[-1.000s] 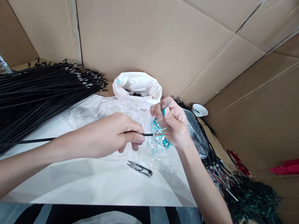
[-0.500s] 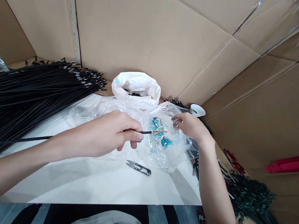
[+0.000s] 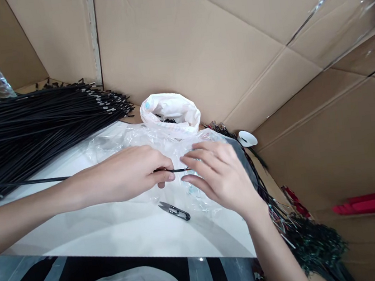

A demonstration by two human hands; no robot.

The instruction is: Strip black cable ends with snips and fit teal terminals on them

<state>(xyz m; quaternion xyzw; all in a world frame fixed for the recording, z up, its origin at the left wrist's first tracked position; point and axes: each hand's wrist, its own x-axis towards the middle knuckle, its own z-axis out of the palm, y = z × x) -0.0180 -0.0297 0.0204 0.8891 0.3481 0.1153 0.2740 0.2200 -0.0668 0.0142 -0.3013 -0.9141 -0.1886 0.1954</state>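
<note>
Cable, black-sheathed, is running beyond the thread snips, your left hand pinching it; your right hand is hovering by its tip, fingers parted.

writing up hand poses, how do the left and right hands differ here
The left hand pinches the black cable between thumb and finger, while the right hand has its thumb and fingers spread apart around the cable's tip. The left hand's fingers curl under, whereas the right hand's reach out, slightly bent. Both are bare, above the white work surface, backs toward the camera.
</note>
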